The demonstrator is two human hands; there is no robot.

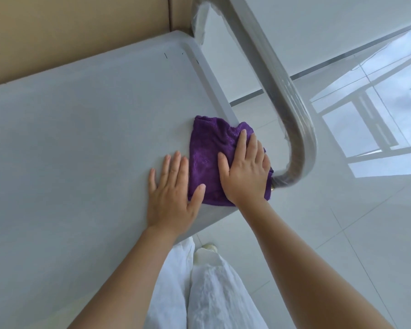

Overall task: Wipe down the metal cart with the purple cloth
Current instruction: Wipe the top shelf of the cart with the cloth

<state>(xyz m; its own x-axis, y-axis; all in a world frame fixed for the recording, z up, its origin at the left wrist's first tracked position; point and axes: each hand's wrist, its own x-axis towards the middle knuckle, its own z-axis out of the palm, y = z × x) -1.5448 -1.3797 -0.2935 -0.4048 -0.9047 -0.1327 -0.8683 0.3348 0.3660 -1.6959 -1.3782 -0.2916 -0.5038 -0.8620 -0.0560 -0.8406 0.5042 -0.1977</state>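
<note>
The metal cart [81, 138] fills the left and middle of the head view, its flat grey top tilted across the picture. A folded purple cloth [207, 150] lies on the top by the raised right-hand rim. My right hand [244, 169] presses flat on the cloth with straight fingers. My left hand [173, 195] rests flat on the bare cart top just left of the cloth, its thumb lying on the cloth's lower left edge. The cart's curved handle bar [278, 91], wrapped in clear film, arches just right of the cloth.
A brown cardboard surface [69, 27] stands behind the cart's far edge. Glossy white floor tiles [342, 222] spread to the right, with window reflections. My white trousers [211, 293] and a shoe [207, 249] show below the cart's near edge.
</note>
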